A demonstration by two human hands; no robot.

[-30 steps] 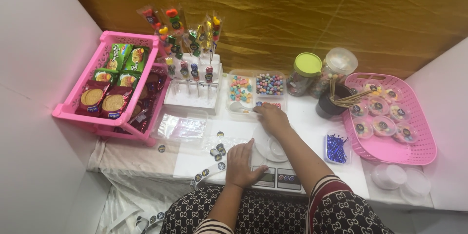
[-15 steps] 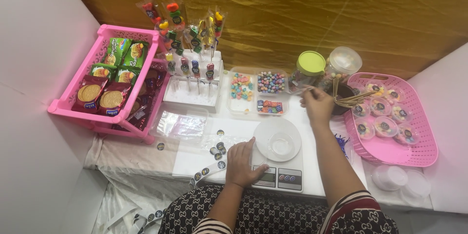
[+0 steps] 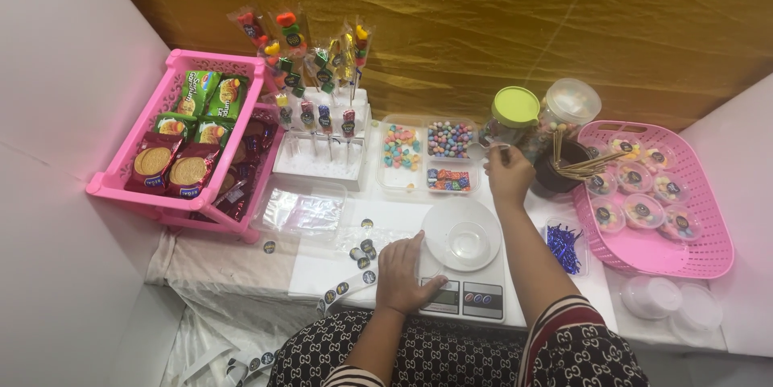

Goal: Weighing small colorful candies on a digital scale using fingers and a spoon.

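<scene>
Right hand (image 3: 509, 173) grips small white scoop (image 3: 477, 150) beside green-lidded clear jar (image 3: 512, 115) | left hand (image 3: 405, 274), fingers spread flat, rests beside white digital scale (image 3: 475, 294) | small clear plastic cup (image 3: 469, 240) sits empty on scale | judged: scooping candy; next, a steady carry over the cup.

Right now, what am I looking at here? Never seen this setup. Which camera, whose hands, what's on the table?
One camera, worn on a person's head, looks down at their two bare hands; there is no robot. The left hand lies flat on the white table beside a kitchen scale carrying a small clear cup. The right hand holds a small spoon near a green-lidded jar. Around them: a tray of coloured candies, candy sticks in a white stand, a pink snack rack and a pink basket of filled cups.
</scene>
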